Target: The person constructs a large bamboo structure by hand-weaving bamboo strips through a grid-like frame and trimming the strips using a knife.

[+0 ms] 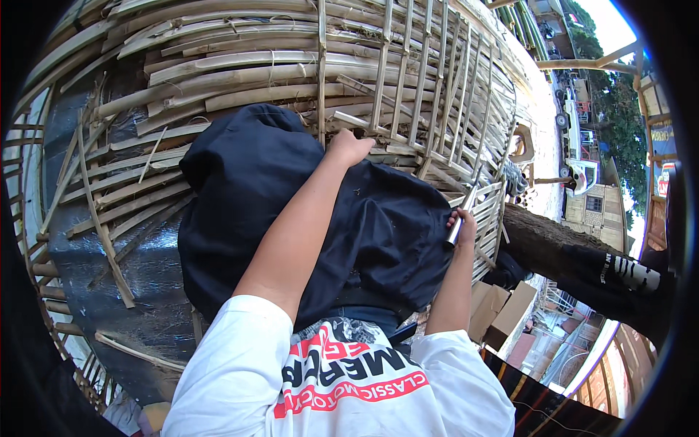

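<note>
My left hand is closed in a fist above the black cloth spread over my legs, beside the split bamboo strips. What its fingers hold, if anything, is hidden. A pale strip end lies just beyond the knuckles. On the right, at the cloth's edge, my right hand is wrapped around the shiny metal handle of a slim knife. Its narrow end points away from me, over the edge of a bamboo lattice.
A dark shiny sheet with loose bamboo pieces lies on the left. To the right are a thick log, cardboard boxes and a dark striped cloth. A parked white vehicle stands farther off.
</note>
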`<state>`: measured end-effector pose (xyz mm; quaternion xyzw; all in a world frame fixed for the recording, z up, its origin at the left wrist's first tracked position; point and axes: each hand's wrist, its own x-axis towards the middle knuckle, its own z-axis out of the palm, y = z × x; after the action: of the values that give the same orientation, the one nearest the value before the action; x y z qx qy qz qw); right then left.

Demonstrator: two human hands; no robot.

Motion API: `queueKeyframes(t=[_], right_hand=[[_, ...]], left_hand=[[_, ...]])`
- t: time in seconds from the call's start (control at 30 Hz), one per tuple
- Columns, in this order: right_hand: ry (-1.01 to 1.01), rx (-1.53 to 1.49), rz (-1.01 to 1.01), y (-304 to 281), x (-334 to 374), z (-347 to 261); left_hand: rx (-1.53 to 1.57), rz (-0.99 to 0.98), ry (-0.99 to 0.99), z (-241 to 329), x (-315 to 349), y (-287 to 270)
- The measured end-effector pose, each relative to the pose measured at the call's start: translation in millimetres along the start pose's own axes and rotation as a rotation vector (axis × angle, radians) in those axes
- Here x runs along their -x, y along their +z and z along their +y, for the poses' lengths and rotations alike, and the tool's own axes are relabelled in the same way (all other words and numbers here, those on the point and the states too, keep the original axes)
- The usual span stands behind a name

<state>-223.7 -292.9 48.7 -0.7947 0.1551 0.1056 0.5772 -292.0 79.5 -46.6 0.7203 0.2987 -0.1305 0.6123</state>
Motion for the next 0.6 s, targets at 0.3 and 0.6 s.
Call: queueKeyframes(t=[0.3,0.6], right_hand=[[0.094,0.012,-0.011,7.3,-9.7,-0.8],[-0.003,-0.075,0.057,37.2,-24.8,-6.6]], left_hand=[[0.850,0.035,-0.086,14.8,5.3,8.3],[0.993,-0.009,-0.111,26.6,19.5,-4.3]])
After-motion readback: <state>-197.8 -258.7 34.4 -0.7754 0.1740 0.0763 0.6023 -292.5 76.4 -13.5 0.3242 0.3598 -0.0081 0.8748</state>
